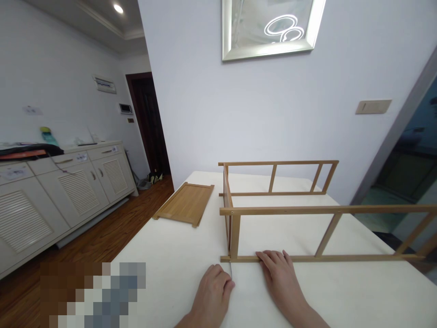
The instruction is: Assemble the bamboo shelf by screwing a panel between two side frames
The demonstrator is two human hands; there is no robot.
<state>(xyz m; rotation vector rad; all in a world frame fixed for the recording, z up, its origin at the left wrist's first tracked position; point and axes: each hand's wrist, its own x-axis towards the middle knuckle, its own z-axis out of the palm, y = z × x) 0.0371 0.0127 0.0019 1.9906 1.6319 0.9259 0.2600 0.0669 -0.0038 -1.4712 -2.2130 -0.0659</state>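
Note:
A wooden shelf frame (280,210) lies on its side on the white table (164,273), two ladder-like sides joined at the left end by an upright wooden panel (226,196). My left hand (214,291) is closed around a thin grey metal rod, which looks like an Allen key (231,270). Its far tip meets the near lower corner of the frame. Over the frame's lower near rail lie the bent fingers of my right hand (278,273), gripping it just right of that corner. A flat slatted wooden panel (186,203) rests apart from the frame, to the left.
A white wall with a framed mirror or picture (269,27) stands behind the table. At the left is a white cabinet (78,182) with a bottle (48,135) and other items on top. A dark door (148,123) stands beyond. A doorway opens at the right.

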